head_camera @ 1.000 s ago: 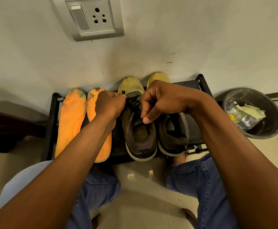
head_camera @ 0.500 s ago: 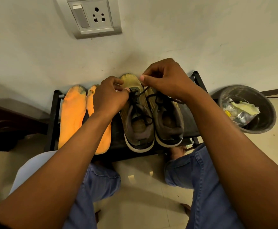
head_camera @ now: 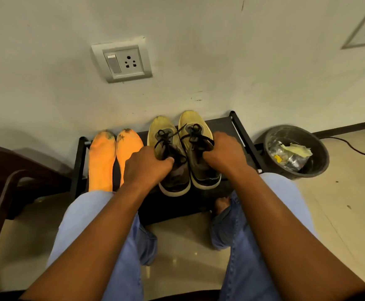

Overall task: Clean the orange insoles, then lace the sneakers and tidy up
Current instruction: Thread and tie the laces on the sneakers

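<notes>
Two yellow-and-grey sneakers stand side by side on a low black rack, toes to the wall. The left sneaker and the right sneaker both carry tied black laces. My left hand grips the left sneaker at its collar. My right hand grips the right sneaker's outer side near the collar. Two orange insoles lie side by side on the rack to the left of the sneakers, with dark stains at their toe ends.
A dark round bin with crumpled wrappers stands on the floor to the right of the rack. A dark chair is at the left. A wall socket is above. My knees in blue jeans flank the rack's front.
Both hands let go of the laces near the toes and came back to the sneakers' collars, one hand on each shoe. The camera tilted up, so more wall shows.
</notes>
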